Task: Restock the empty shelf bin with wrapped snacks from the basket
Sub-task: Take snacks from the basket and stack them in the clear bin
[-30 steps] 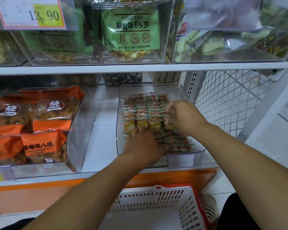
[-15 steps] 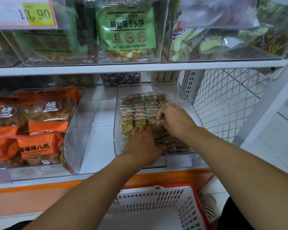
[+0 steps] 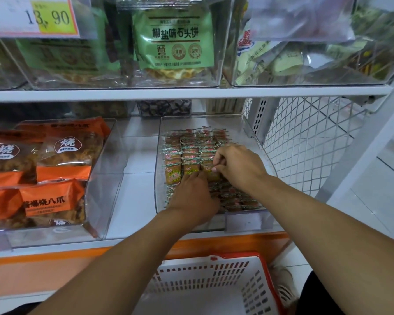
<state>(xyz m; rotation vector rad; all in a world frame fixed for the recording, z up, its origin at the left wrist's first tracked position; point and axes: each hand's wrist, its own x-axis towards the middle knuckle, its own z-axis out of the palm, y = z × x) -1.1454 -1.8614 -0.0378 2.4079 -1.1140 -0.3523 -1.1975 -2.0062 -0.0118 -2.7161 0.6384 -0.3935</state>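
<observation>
Clear plastic shelf bin (image 3: 257,142) already carries tidy rows of wrapped snacks (image 3: 187,153); the basket (image 3: 205,276) at 6 o'clock shows no snacks in its visible part, so only straightening seems left. Left hand (image 3: 192,198) presses flat on the packets; right hand (image 3: 237,164) pinches one. Orange bags (image 3: 52,178) sit at 9 o'clock, nothing blocking

White shelving (image 3: 187,93); pale tiled floor (image 3: 373,201)
</observation>
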